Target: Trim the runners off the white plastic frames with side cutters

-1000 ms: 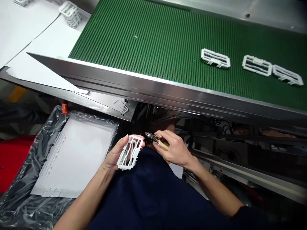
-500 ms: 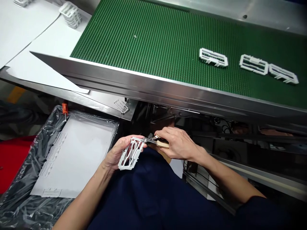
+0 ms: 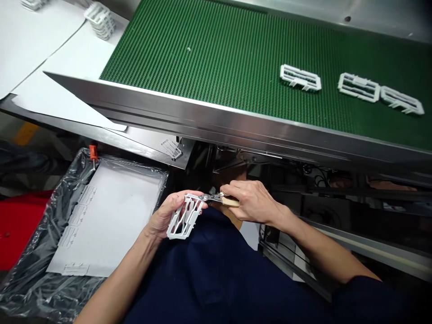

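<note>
- A white, openwork plastic frame (image 3: pixel 186 217) is in the left hand (image 3: pixel 165 213), jutting below its fingertips. It is roughly rectangular with clipped corners, and slim bars, some of them bent, run along its length with gaps between. Small tabs stick out from the edge facing the right hand (image 3: pixel 254 201). It leans, its upper end towards the right hand.
- The left hand pinches the frame near its upper end, thumb on the near face and fingers behind. Its forearm rises from the lower left.
- The right hand, palm mostly turned down, is curled around the pale handles of metal pliers (image 3: pixel 212 198). Its forearm comes in from the lower right, elbow bent.
- The pliers point at the left hand, their tip at the frame's upper corner; whether they bite on it is too small to tell.
- Beyond both hands, a ribbed green belt (image 3: pixel 202 58) carries three white frames (image 3: pixel 300 77), up and to the right of the right hand.
- Beside the left forearm, on its outer side, a white sheet (image 3: pixel 111 211) lies over a plastic-lined bin (image 3: pixel 30 288).
</note>
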The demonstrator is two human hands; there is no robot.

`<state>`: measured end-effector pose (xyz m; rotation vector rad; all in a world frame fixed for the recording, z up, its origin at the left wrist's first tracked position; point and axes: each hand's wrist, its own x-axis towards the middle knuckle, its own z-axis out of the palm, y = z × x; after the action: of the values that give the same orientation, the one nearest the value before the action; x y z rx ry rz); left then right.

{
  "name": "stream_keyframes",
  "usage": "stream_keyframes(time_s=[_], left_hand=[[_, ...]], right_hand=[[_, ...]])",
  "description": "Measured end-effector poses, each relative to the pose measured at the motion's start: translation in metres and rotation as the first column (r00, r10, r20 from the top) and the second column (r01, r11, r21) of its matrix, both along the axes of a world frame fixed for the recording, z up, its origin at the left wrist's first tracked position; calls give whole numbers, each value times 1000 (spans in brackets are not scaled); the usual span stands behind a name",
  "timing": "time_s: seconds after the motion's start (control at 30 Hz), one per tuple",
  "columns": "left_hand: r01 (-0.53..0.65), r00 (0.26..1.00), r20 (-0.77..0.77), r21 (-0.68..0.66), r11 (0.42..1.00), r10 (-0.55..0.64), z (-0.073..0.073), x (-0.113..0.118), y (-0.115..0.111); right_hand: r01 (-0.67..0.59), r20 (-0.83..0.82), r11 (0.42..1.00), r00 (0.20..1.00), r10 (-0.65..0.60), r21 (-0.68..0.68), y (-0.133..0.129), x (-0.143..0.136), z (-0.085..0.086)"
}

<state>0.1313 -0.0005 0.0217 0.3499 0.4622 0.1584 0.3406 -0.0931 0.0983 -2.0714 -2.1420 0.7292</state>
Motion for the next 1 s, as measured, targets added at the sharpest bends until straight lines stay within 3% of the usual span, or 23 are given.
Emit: stream_keyframes(time_s=[0.1,0.17,0.23,0.3,0.4,0.5,0.57,0.8,1.0], left_hand=[[-33,999,-14,-20,999,33,0,3,-1],[-62,998,-20,-39,997,62,0,5,-1],[-104,994,-27,-57,993,102,1,8,-1],[-151,988,-37,-63,987,149,2,12,0],[-200,980,-35,-53,978,198,2,16,2],[-224,974,-33,-41,974,222,1,19,4],[-232,973,-28,-42,972,231,0,21,5],[-186,982,-3,-148,971,188,-1,27,6],[-188,982,-29,-179,966,185,0,29,9]], right_hand=[[143,-193,990,971,-143,-18,0,-2,-8],[316,-362,947,877,-317,-63,0,-6,-14],[470,-513,871,718,-471,-142,-1,-12,-20],[546,-627,803,546,-556,-238,-4,-20,-27],[544,-760,762,310,-571,-351,-9,-37,-36],[526,-826,744,128,-549,-413,-12,-52,-42],[528,-830,731,83,-551,-432,-13,-58,-44],[572,-862,737,98,-497,-360,-13,-49,-41],[575,-856,673,-98,-508,-465,-12,-44,-44]])
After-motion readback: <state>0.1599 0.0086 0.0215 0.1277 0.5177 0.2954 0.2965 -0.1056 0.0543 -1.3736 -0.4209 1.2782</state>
